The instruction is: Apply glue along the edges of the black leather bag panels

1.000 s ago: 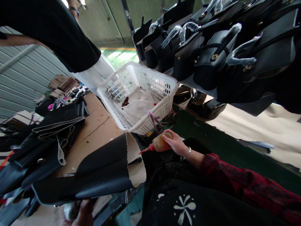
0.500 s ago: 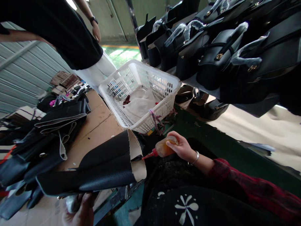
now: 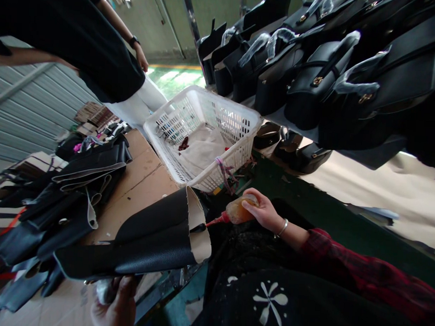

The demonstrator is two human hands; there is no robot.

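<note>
We see the right hand (image 3: 264, 213) closed around a small glue bottle (image 3: 237, 212) with amber liquid inside. The bottle lies almost flat, and its red nozzle (image 3: 215, 222) points to the left and reaches the beige inner side of a black leather piece (image 3: 153, 246), at its curled end. On the right wrist there is a thin bracelet (image 3: 282, 228), and after it a red checked sleeve (image 3: 342, 262).

The left hand (image 3: 118, 307) is low in the view, under the near edge of the leather piece. Its fingers are curled and grip this piece from below. The hand also presses something pale, but we cannot tell what it is. The leather piece is folded over, with the grained black side outside, and it hangs over the edge of a table covered with cardboard (image 3: 141, 179).

Just behind the bottle stands a white plastic basket (image 3: 240, 123) with a cloth in it. To the left on the table lies a pile of black leather parts (image 3: 74, 186). Above and to the right, black handbags (image 3: 330, 81) stand in a row on a shelf. Another person (image 3: 82, 44) in a dark top stands at the far side of the table.
</note>
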